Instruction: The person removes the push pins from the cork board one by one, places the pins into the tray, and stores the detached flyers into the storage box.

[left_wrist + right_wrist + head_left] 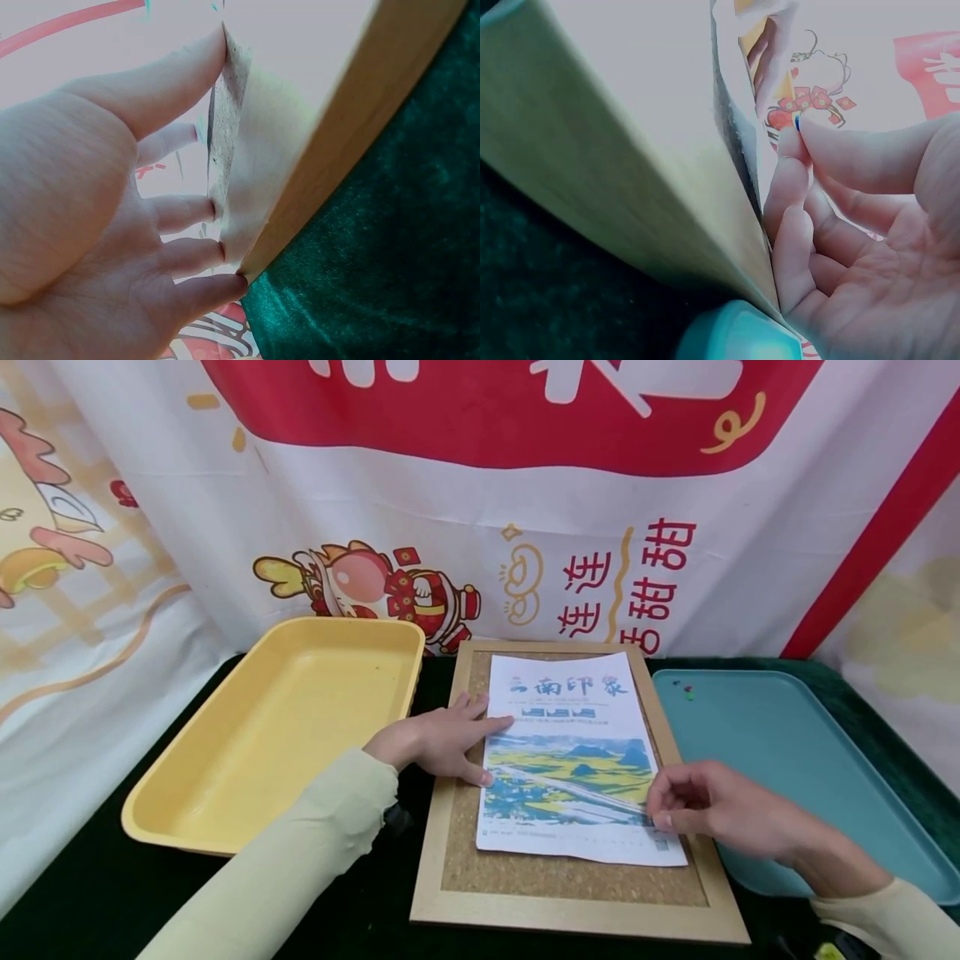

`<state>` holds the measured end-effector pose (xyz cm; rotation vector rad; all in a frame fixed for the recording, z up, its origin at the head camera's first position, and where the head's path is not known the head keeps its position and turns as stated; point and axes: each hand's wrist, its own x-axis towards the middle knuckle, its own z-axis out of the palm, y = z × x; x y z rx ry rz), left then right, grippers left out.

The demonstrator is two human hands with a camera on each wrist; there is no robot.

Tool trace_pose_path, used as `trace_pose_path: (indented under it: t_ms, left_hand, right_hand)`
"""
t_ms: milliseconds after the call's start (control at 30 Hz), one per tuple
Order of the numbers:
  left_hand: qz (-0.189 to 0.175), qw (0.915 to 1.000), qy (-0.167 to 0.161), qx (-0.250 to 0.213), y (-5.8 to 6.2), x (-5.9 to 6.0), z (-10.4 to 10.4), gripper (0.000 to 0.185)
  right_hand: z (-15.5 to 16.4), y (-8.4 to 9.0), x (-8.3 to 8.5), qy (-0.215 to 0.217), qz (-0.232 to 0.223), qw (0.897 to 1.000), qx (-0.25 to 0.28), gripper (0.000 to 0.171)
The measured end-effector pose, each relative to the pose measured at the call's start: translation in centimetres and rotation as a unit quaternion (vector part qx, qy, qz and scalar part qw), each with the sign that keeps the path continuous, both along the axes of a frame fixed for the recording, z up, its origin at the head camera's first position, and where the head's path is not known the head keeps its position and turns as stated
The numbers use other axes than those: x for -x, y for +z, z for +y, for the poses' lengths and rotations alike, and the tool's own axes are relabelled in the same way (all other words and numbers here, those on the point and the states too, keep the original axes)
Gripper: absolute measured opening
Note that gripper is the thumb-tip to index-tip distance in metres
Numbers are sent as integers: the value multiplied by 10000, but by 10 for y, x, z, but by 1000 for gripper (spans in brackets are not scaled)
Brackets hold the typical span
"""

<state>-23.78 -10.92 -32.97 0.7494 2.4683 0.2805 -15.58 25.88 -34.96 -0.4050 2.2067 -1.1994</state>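
A corkboard (pixel 573 878) with a pale wooden frame lies on the table. On it is a printed sheet of paper (pixel 558 839) with a blue and yellow landscape. My left hand (pixel 444 739) rests spread at the sheet's left edge, fingertips on the paper and frame. Over the lower right edge of the sheet, my right hand (pixel 712 802) pinches a small blue push pin (pixel 797 122) between thumb and index finger. Only a bit of the pin shows in the right wrist view; its tip is hidden by the fingers.
A yellow tray (pixel 300 718) stands left of the board. To the right lies a teal tray (pixel 787 760) with several small push pins (pixel 688 693) near its far left corner. Dark green cloth (pixel 360 902) covers the table, and a printed white curtain (pixel 450 502) hangs behind.
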Motion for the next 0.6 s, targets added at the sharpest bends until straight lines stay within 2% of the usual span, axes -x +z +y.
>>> trace_pose_path:
  t_ms: [300, 600]
  left_hand:
    - [42, 10000, -16, 8, 0, 1, 1, 87]
    - [46, 10000, 7, -1, 0, 0, 1, 87]
  right_hand:
    - [6, 10, 4, -535, 440, 9971, -312, 22]
    - [15, 19, 15, -1292, 947, 9844, -732, 28]
